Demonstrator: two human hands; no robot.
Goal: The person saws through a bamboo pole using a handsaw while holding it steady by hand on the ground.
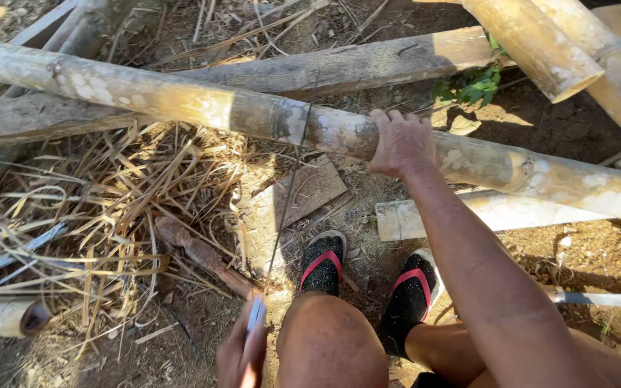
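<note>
Left hand (242, 352): lowest in view, beside the left knee, clenched around the handle of a saw (282, 208); the thin blade runs up and away to the pole.
Feet: two black sandals with red straps (323, 262) planted on the ground (339, 215), just behind the pole.
Board scrap (303, 194): flat, lying on the dirt under the blade, between sandals and pole.
Dry straw and husk (102, 208): loose heap to the left; soft, shifting footing.
Short bamboo offcut (5, 316): hollow end showing, at the near left edge.
Right hand (400, 144): arm stretched forward, palm and fingers grasping the top of the pole, just right of the saw cut.
Bamboo pole (181, 100): long, mottled, lying crosswise from upper left to right edge, propped on timber; a cut shows where the blade meets it.
Handling, judged: stiff, hollow, fairly light for its length, round and apt to roll; best held close beside the cut.
Split pale log (497, 212): under the pole at right.
Far timbers (339, 68): more logs and thick bamboo (540, 43) crowd the far right; a green sprig (468, 86) between.
Open room: mostly the bare dirt near the feet.
</note>
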